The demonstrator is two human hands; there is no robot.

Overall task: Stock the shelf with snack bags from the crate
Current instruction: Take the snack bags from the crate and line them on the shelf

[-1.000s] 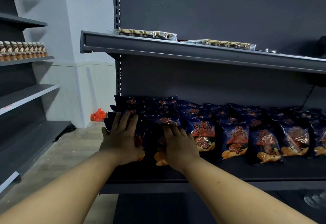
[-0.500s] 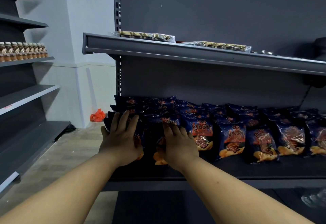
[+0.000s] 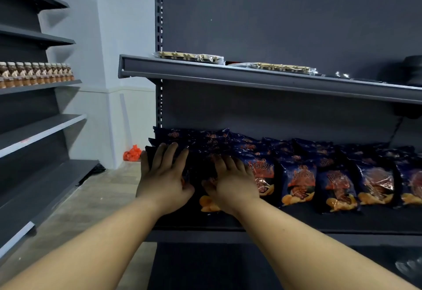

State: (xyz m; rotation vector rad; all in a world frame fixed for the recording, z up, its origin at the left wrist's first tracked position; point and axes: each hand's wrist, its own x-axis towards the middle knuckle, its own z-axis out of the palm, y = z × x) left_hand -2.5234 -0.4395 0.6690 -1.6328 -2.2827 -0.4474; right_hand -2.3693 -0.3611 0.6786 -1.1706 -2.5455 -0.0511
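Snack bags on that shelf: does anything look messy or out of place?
Nothing stands out. The snack bags lean back in rows; the left hand and right hand rest flat on the leftmost ones.

Dim, soft-focus view, wide-angle bending at edges.

Both hands [image 3: 164,181] [image 3: 233,182] lie flat, fingers [image 3: 170,152] straight.

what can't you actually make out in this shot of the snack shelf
- Crate: nowhere in the head view, outside the frame.
- Snack bags under the left hand and right hand: the hands cover their fronts.
- Rightmost snack bag: cut off by the right edge.
- Dark object on the upper shelf: cut by the edge, too dark to identify.
- Bottles at left: labels too small to read.
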